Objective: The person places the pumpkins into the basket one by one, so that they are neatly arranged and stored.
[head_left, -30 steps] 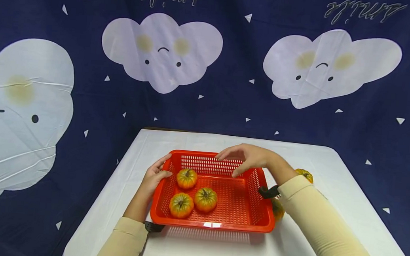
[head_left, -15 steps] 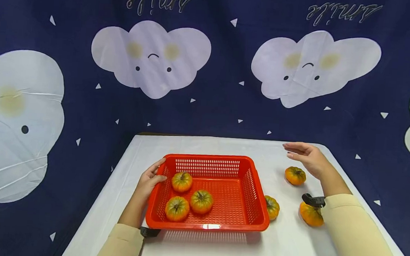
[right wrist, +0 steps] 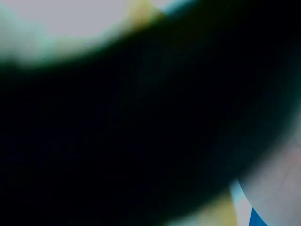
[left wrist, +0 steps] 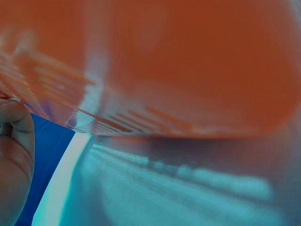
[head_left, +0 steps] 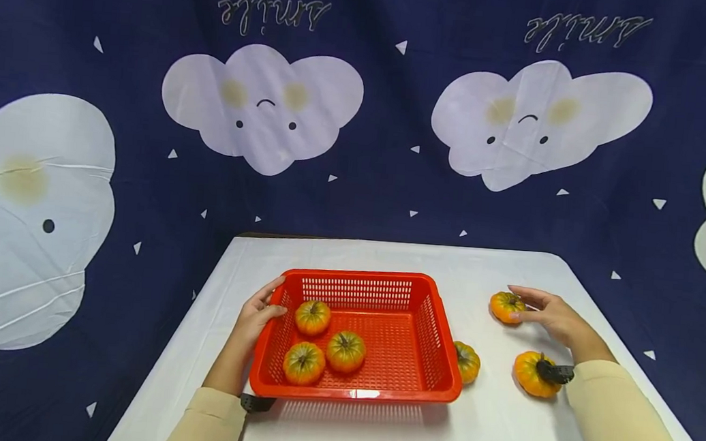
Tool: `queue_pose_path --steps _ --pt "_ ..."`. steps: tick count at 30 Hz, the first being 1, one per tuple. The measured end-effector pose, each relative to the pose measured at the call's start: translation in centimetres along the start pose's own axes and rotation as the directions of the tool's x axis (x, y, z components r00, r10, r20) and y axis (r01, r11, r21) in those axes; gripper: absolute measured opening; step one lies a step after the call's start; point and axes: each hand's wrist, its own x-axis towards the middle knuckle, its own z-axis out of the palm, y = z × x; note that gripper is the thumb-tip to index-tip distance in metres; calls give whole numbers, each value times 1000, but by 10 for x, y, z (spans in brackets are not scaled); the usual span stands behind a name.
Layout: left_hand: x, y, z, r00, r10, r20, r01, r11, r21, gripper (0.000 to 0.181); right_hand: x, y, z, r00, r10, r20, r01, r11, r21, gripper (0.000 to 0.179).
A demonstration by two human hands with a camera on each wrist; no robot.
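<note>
In the head view, my left hand [head_left: 258, 316] grips the left rim of a red plastic basket [head_left: 402, 396], thumb over the rim. Inside it, toward the left, lie three small orange-green pumpkins: a far pumpkin [head_left: 313, 317], a near pumpkin [head_left: 304, 364] and a middle pumpkin [head_left: 346, 352]. My right hand [head_left: 555, 318] is at another pumpkin [head_left: 505, 307] on the far right of the table, thumb and fingers spread along its right side. Whether they touch it is hard to tell. The left wrist view shows the basket wall [left wrist: 188, 70] close up.
One more pumpkin [head_left: 467, 363] sits against the basket's right side, partly hidden. Another pumpkin [head_left: 531, 374] lies below my right wrist, its stem side overlapped by the black wrist strap [head_left: 554, 372]. The white table [head_left: 350, 435] backs onto a dark blue cloud-print cloth [head_left: 391, 203].
My right hand has gone from above the basket out to the right, then down to the far-right pumpkin. The left hand keeps its grip on the basket. The head view has shifted slightly.
</note>
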Motion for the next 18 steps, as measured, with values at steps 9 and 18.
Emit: queue_pose_path --steps 9,18 --pt "-1 -3 0 1000 -21 -12 21 1000 -3 71 7 -7 6 997 -12 76 23 989 -146 73" --pt "0 -1 -1 1000 -14 -1 14 1000 15 70 15 -29 2 997 -49 59 58 985 -161 71"
